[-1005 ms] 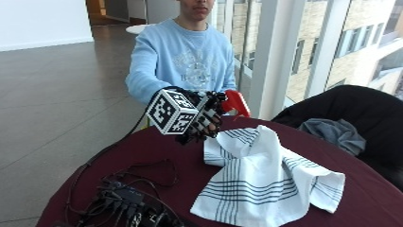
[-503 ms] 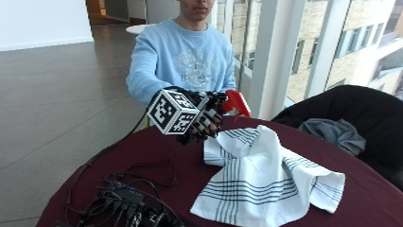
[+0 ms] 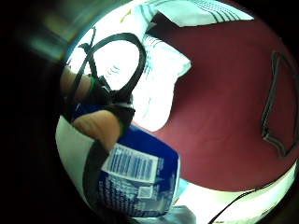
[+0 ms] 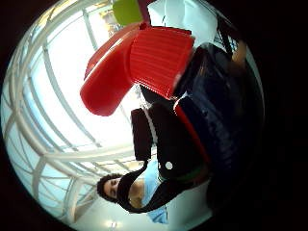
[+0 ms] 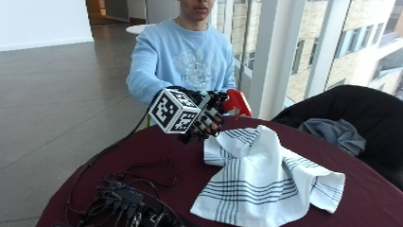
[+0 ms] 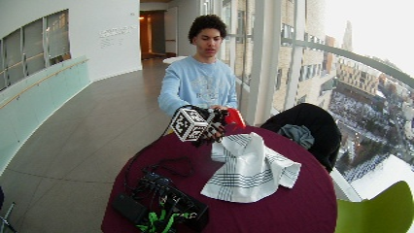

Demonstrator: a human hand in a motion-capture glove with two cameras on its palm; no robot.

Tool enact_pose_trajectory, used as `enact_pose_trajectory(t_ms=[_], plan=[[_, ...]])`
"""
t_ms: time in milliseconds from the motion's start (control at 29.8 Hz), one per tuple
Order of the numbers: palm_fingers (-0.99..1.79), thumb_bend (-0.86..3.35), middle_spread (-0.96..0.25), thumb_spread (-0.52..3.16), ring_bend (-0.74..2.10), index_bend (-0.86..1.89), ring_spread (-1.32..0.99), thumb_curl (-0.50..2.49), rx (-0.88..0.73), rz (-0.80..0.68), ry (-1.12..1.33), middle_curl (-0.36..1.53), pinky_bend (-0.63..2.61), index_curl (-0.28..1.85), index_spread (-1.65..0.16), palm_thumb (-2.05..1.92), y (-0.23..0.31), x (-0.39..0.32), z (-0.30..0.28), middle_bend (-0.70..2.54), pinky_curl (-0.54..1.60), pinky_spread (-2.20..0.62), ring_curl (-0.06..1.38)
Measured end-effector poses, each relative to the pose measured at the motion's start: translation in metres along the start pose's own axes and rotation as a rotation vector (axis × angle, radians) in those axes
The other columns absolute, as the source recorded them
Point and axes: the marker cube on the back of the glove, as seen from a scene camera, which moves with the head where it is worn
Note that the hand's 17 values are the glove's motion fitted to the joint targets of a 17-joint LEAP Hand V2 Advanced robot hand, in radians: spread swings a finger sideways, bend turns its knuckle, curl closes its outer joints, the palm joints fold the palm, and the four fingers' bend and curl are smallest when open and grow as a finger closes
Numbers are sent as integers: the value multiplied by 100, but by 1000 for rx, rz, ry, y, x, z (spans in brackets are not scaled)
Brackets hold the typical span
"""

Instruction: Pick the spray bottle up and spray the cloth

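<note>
The gloved right hand point(image 5: 205, 118) is gripping the spray bottle point(image 5: 237, 101) with fingers curled round it, holding it above the bench point(image 5: 157, 151) beside the striped cloth point(image 5: 264, 175), so pickup looks done and aiming the nozzle and squeezing is coming next.

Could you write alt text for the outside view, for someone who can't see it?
A person's gloved right hand holds a spray bottle with a red trigger head above a round maroon table. A white cloth with dark stripes lies bunched on the table beside it.
</note>
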Motion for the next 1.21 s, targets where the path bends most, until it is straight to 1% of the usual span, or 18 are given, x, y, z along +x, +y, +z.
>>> enact_pose_trajectory(t_ms=[235,335,469,838,1005,1206], plan=[[117,-2,-3,125,49,16,8,26,19,-29,-20,48,19,44,-13,41,1,-5,3,33,34,26,42],[117,-2,-3,125,49,17,8,26,38,-93,-70,48,19,44,-13,41,4,-15,8,33,34,26,42],[117,-2,-3,124,49,17,7,26,60,-217,-139,48,19,44,-13,41,10,-37,26,33,34,26,42],[116,-2,-3,122,49,18,7,27,104,-556,-288,48,18,45,-14,41,2,-99,109,33,34,25,42],[115,-2,-4,119,48,18,6,27,105,-640,-298,48,17,45,-15,42,-14,-120,156,33,33,24,42],[111,-2,-5,115,46,19,4,28,98,-698,-298,48,16,46,-16,44,-42,-126,202,32,32,24,41]])
